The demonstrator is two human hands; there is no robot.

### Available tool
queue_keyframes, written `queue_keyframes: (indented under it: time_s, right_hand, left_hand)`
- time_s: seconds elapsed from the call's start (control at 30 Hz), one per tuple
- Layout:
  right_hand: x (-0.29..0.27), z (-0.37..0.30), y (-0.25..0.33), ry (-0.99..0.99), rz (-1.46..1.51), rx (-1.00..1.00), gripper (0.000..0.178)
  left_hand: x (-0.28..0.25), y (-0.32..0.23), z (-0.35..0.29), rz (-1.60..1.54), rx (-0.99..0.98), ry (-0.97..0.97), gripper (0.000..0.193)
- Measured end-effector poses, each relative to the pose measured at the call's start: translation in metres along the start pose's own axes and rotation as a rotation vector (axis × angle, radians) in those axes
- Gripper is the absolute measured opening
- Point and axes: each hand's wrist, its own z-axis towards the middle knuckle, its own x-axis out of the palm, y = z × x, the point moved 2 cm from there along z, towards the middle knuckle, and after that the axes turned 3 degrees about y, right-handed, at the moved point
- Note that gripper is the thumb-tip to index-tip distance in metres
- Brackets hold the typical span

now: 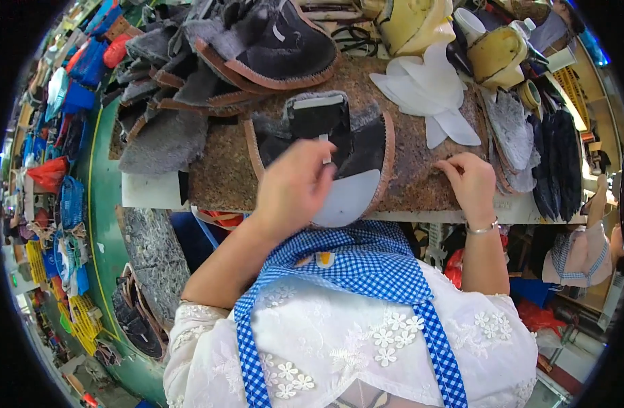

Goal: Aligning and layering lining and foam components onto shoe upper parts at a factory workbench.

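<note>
A shoe upper (368, 146) of black material with grey fleece and a brown stitched edge lies on the brown work board (223, 180). A white translucent curved insert (349, 200) rests on its near part. My left hand (295, 182) is over the upper's left side, thumb and forefinger apart beside a small white label (324, 139). To the right, my right hand (472, 182) is closed in a pinch low over the board. Whatever its fingertips hold, if anything, is too small to make out. Several loose white inserts (421, 85) lie just beyond that hand.
A heap of similar fleece-lined uppers (183, 75) covers the far left. Yellow shoe-shaped forms (414, 27) and a white cup (469, 26) stand at the far right. Grey fleece pieces (511, 132) and black strips (555, 163) hang at the right edge.
</note>
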Motion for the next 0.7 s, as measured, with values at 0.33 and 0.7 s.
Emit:
queue_keyframes:
  time_s: [0.33, 0.7]
  right_hand:
    - [0.025, 0.045, 0.058, -0.136, 0.161, -0.2, 0.03]
    - [0.048, 0.048, 0.114, 0.433, 1.519, 0.172, 0.019]
  left_hand:
    - [-0.018, 0.06, 0.038, -0.222, -0.377, -0.205, 0.025]
    - [-0.025, -0.018, 0.007, -1.166, -0.33, -0.272, 0.022]
